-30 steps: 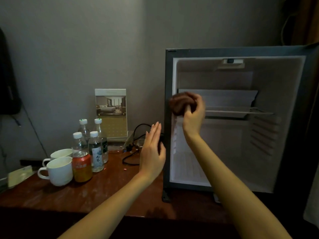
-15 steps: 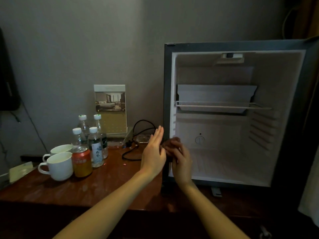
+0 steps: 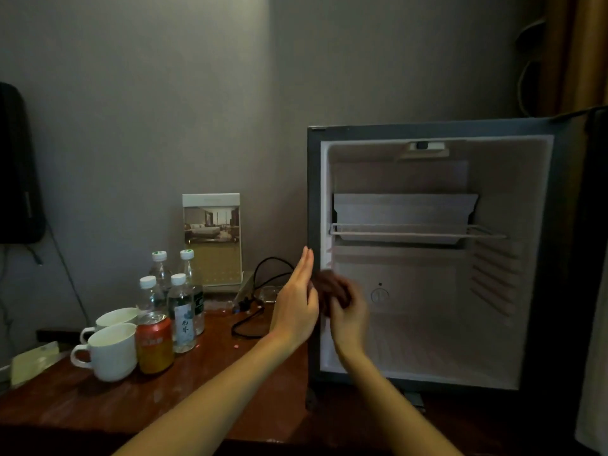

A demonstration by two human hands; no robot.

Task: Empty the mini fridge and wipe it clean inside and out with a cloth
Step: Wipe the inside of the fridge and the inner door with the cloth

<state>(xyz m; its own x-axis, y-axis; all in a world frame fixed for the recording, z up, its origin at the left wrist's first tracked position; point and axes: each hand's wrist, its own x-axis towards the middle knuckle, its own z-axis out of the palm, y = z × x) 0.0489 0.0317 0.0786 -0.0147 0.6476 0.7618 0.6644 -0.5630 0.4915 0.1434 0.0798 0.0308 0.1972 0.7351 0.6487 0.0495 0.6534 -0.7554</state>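
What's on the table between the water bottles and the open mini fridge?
A looped black cable lies on the brown wooden table there, by a small clear dish; the left hand is raised in front. Head view.

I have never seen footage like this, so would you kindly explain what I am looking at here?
No machine here: a person wears one camera on the head, looking down at their own bare hands. The right hand grips a brown cloth, blurred, at the left inner edge of the open mini fridge, which holds only a wire shelf. The left hand is flat, fingers straight, beside that edge. On the wooden table are two white mugs, a can, four water bottles, a picture card and a black cable.
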